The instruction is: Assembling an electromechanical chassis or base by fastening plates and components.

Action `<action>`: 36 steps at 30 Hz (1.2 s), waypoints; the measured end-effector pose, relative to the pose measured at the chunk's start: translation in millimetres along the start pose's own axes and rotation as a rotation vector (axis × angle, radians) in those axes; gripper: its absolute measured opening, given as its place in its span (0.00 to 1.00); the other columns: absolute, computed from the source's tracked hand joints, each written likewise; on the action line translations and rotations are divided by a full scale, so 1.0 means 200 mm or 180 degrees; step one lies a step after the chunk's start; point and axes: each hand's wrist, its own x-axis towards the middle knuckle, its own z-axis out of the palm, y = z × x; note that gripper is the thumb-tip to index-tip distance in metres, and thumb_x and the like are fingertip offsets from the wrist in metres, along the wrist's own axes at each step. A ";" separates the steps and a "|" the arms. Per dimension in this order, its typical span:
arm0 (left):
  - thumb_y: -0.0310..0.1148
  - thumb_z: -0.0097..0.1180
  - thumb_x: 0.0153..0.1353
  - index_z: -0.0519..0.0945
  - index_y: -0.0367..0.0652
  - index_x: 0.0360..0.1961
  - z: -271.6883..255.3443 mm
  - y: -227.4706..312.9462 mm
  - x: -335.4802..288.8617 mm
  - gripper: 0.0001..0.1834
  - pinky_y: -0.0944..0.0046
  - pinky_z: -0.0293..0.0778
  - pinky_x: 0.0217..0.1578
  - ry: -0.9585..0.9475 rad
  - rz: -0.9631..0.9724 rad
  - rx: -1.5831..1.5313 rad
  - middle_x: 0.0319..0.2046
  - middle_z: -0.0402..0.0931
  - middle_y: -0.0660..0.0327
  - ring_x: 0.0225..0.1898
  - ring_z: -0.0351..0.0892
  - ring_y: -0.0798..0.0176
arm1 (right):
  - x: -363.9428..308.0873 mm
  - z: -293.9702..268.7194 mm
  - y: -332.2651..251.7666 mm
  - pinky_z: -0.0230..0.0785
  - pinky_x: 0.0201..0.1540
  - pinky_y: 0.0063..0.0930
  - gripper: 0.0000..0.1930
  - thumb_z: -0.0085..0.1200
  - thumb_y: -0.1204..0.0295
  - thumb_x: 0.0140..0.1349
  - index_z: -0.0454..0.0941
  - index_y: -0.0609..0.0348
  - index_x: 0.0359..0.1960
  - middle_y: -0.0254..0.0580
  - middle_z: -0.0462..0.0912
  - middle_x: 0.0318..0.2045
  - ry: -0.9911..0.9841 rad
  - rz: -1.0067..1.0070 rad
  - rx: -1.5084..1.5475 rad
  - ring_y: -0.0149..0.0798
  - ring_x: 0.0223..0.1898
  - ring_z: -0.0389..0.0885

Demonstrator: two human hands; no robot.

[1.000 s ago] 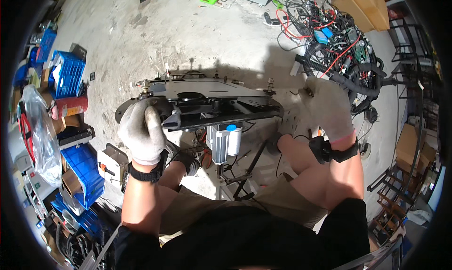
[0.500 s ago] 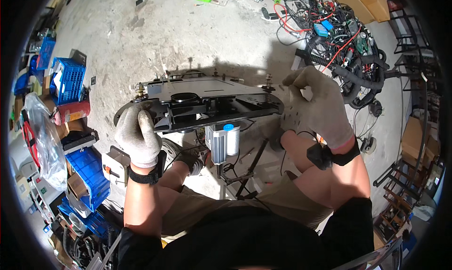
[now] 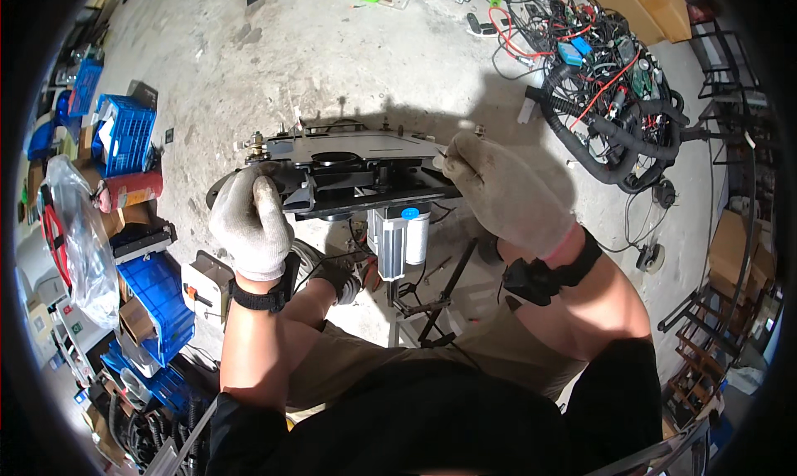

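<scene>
A flat black and grey metal assembly (image 3: 365,200) spans the space before me, with bolts and springs (image 3: 256,147) at its corners. My left hand (image 3: 251,227), in a whitish work glove, is closed round its left edge, thumb on the near side. My right hand (image 3: 510,195), gloved alike, is closed in a pinch over the right end of the assembly. What its fingertips hold, if anything, is too small to make out, and the glove hides that end. Below the assembly show a ribbed silver housing (image 3: 390,256) and a white cylinder (image 3: 418,242) with a blue cap.
A tangle of cables and black hoses (image 3: 610,102) lies on the concrete floor at far right, by a cardboard box (image 3: 643,7). Blue crates (image 3: 124,135) and a clear plastic bag (image 3: 79,235) line the left. Black metal frames (image 3: 706,310) stand at right.
My right hand has moved left and onto the right end of the assembly, its fingers pinched there. My left hand keeps its hold on the left edge.
</scene>
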 end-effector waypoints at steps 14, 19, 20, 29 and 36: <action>0.29 0.56 0.62 0.85 0.37 0.33 -0.01 0.07 0.03 0.08 0.53 0.76 0.31 0.0127 0.0110 0.0270 0.24 0.80 0.49 0.26 0.81 0.45 | 0.18 0.13 0.15 0.73 0.53 0.40 0.17 0.47 0.62 0.74 0.79 0.66 0.47 0.59 0.84 0.42 -0.0992 -0.0511 0.0210 0.51 0.45 0.84; 0.33 0.58 0.61 0.83 0.40 0.30 -0.02 0.10 0.07 0.08 0.49 0.76 0.31 0.0380 0.0240 0.0382 0.24 0.78 0.48 0.27 0.80 0.43 | 0.22 0.06 0.17 0.75 0.57 0.47 0.20 0.56 0.57 0.71 0.79 0.62 0.53 0.60 0.83 0.48 -0.1070 -0.1633 -0.1282 0.59 0.49 0.83; 0.34 0.58 0.59 0.82 0.42 0.28 -0.02 0.12 0.08 0.07 0.49 0.77 0.31 0.0159 0.0142 0.0240 0.23 0.78 0.50 0.27 0.80 0.43 | 0.22 0.05 0.21 0.60 0.69 0.63 0.30 0.61 0.46 0.63 0.80 0.56 0.58 0.48 0.78 0.61 -0.1491 -0.1107 -0.1141 0.57 0.64 0.75; 0.38 0.59 0.56 0.79 0.47 0.23 0.03 0.07 -0.03 0.09 0.46 0.76 0.30 0.0254 0.0063 0.0274 0.21 0.78 0.55 0.26 0.81 0.47 | 0.13 0.14 0.13 0.74 0.55 0.43 0.09 0.52 0.71 0.68 0.81 0.59 0.44 0.46 0.83 0.42 -0.1097 -0.1169 -0.0524 0.50 0.48 0.84; 0.38 0.58 0.59 0.80 0.48 0.25 0.04 0.04 -0.04 0.09 0.48 0.76 0.30 0.0579 0.0127 0.0352 0.20 0.77 0.57 0.25 0.81 0.48 | 0.29 0.19 0.26 0.81 0.41 0.37 0.13 0.51 0.66 0.73 0.78 0.56 0.53 0.43 0.82 0.48 -0.1845 -0.0559 -0.0790 0.41 0.40 0.85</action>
